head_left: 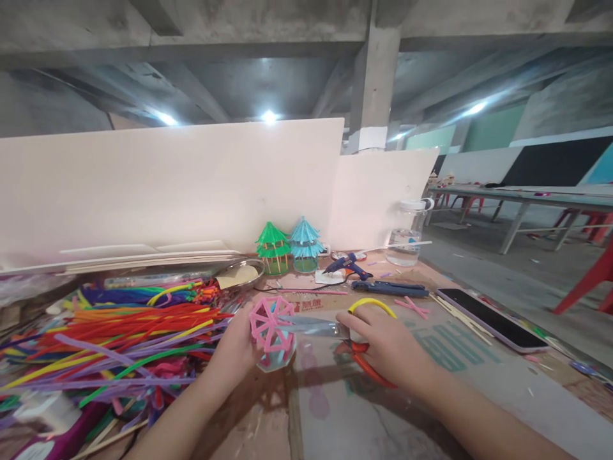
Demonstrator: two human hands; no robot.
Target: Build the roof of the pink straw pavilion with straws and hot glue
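Clasped in the left hand [234, 350] is a small cup [278, 354] topped with a pink spoked wheel [269, 324] of bent stems, held just above the cardboard [335, 402] that covers the table. Right hand [387, 345] grips a pair of scissors [335, 329], fingers through the yellow and orange handle loops; the blades point left, their tip reaching the pink wheel. How far apart the blades stand cannot be told.

Two little pagoda models stand at the back against a white board [167, 185]: a green one [272, 246] and a blue one [305, 244], side by side. One glue gun [347, 265] lies just to their right, with a dark flat tool [390, 289] near it. One clear jar [407, 239] stands further right. One phone [491, 318] lies face up near the table's right edge, with thin wooden sticks [454, 312] beside it. A pink cross [412, 306] of two stems lies between the scissors and the phone.

Left of the hands spreads a big heap of coloured stems [110, 345], too many to count, crowding right up to the left wrist. A round metal dish [239, 275] sits behind the heap.
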